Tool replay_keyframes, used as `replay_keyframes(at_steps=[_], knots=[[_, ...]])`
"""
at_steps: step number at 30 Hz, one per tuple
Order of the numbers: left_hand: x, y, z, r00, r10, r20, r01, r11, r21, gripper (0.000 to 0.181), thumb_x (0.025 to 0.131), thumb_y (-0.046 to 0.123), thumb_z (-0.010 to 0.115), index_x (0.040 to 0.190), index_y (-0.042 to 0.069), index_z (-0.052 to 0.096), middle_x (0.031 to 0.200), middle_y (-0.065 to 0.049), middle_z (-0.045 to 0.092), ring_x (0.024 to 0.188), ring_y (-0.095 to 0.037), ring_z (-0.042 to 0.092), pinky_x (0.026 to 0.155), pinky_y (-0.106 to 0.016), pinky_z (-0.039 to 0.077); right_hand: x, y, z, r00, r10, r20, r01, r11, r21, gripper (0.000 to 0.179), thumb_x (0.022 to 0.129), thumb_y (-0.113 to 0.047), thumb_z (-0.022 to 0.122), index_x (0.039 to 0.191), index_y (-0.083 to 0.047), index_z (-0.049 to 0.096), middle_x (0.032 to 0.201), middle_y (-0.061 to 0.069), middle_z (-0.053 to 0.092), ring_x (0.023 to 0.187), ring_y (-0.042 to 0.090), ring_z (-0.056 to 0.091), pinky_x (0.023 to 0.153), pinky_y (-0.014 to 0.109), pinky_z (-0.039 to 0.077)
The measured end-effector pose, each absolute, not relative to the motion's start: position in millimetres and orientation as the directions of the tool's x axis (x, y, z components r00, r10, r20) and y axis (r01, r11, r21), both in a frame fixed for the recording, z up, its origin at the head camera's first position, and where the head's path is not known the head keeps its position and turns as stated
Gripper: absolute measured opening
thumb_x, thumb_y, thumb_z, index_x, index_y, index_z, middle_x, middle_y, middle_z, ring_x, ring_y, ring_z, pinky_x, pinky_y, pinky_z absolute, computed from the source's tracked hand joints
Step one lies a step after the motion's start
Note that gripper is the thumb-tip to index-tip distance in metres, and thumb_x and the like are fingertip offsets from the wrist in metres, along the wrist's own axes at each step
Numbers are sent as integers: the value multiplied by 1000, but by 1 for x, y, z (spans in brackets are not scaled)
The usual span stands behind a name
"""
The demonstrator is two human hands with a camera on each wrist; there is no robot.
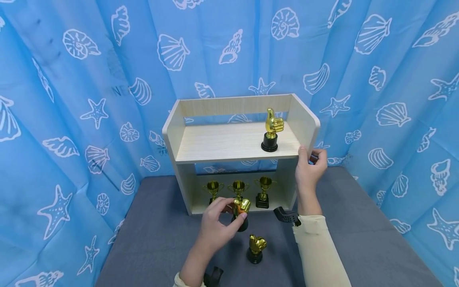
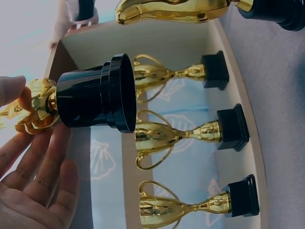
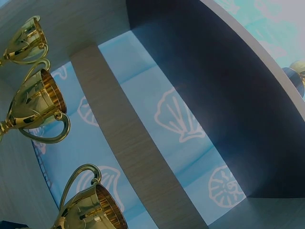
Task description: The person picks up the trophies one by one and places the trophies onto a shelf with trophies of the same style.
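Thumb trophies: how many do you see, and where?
3: the upper trophy stands on the top shelf, the held trophy is in the left hand, and the front trophy stands on the table. None looks hidden.

Head camera looks forward and down on a two-tier shelf [image 1: 222, 139]; tilted wrist cameras face in close, sharing its trophy cups [image 2: 183, 134].

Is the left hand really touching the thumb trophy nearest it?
Touching. The left wrist view shows the left hand pinching the trophy by its gold top.
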State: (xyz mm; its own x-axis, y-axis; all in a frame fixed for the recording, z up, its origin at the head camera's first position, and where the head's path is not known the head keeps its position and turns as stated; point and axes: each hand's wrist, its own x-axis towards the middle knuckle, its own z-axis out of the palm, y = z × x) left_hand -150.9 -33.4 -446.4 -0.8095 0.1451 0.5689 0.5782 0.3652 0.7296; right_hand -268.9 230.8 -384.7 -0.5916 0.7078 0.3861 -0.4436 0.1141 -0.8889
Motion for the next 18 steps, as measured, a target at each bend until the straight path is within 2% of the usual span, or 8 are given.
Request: replay_keyframes(at_steps=[4, 11, 18], knots=[[-152, -34, -447, -805, 146, 575, 583, 376, 721, 34, 92, 27, 86, 123, 19, 75, 109, 7, 70, 92, -7, 68, 80, -30, 62, -277, 236, -393, -589, 711, 384, -437, 120, -892, 28, 103, -26, 70, 117, -3, 60, 126, 3, 60, 107, 12, 54, 86, 32, 48], [-152, -36, -447, -807, 140, 574, 580, 376, 723, 34, 92, 28, 86, 123, 19, 75, 109, 8, 70, 91, -8, 69, 81, -31, 62, -278, 238, -395, -591, 708, 386, -437, 121, -891, 25, 103, -27, 70, 115, -7, 61, 131, 6, 59, 109, 11, 54, 88, 32, 47], [-153, -36, -448, -803, 133, 581, 583, 374, 721, 33, 91, 28, 87, 121, 22, 75, 108, 9, 70, 90, -8, 69, 80, -30, 62, -279, 239, -396, -595, 705, 386, -442, 115, -890, 27, 102, -28, 71, 116, -6, 61, 131, 6, 59, 110, 12, 54, 88, 33, 48]])
